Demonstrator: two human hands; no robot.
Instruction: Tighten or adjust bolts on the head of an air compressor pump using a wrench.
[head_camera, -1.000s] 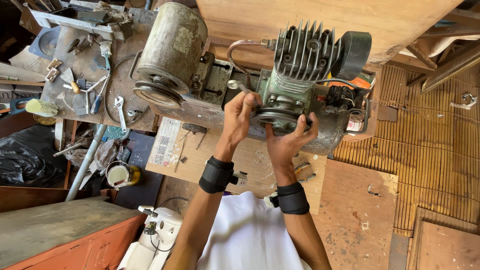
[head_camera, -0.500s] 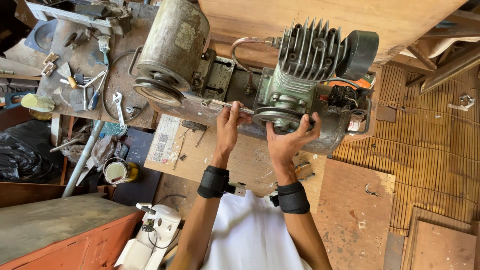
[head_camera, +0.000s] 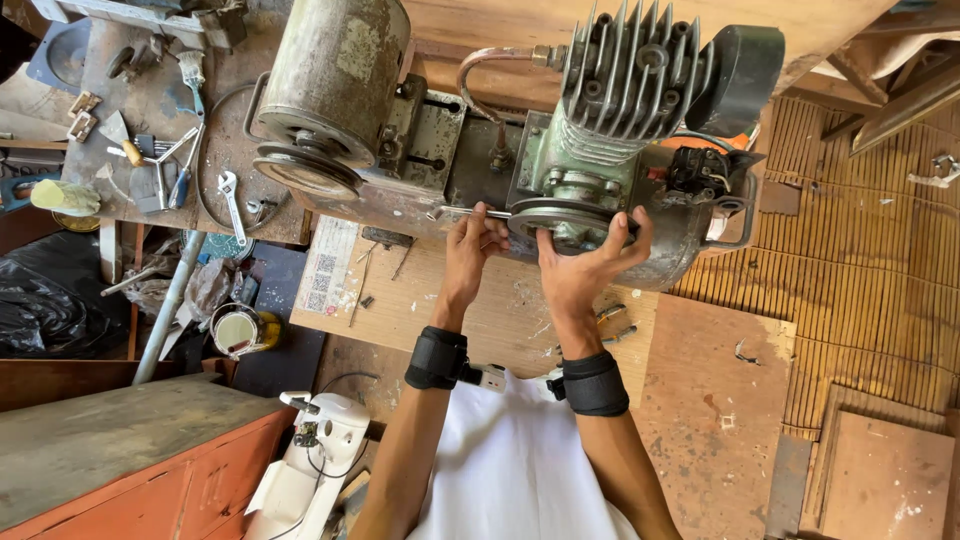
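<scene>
We see the pulley wheel (head_camera: 572, 226) on the front of the green pump (head_camera: 578, 180), low at the near edge of the big compressor body (head_camera: 660, 245). The right hand (head_camera: 585, 268) cups the wheel from below, its grip spread wide around the rim, thumb on the left and fingers over the right side. The left hand (head_camera: 468, 248) has its grip closed on a slim metal wrench (head_camera: 470, 212), which lies level and points to the wheel's hub (the tip itself is hidden by the wheel).

Above the pump stands a dark finned cylinder (head_camera: 630, 75) with a black filter can (head_camera: 735, 65) to its right. A bent copper pipe (head_camera: 475, 75) runs from the cylinder down to the base plate. Left of that sits the rusty motor (head_camera: 335, 70) with its own grooved pulley (head_camera: 308, 172).

Both wrists wear black bands (head_camera: 436, 357). Below the hands lies a plywood board (head_camera: 480, 320) with pliers (head_camera: 612, 322) on it.

Far left, a bench (head_camera: 150, 110) carries loose tools, a spanner (head_camera: 232, 205) among them. A small tin (head_camera: 238, 330) stands on the floor below it, and a white appliance (head_camera: 315, 455) shows near the bottom edge.
</scene>
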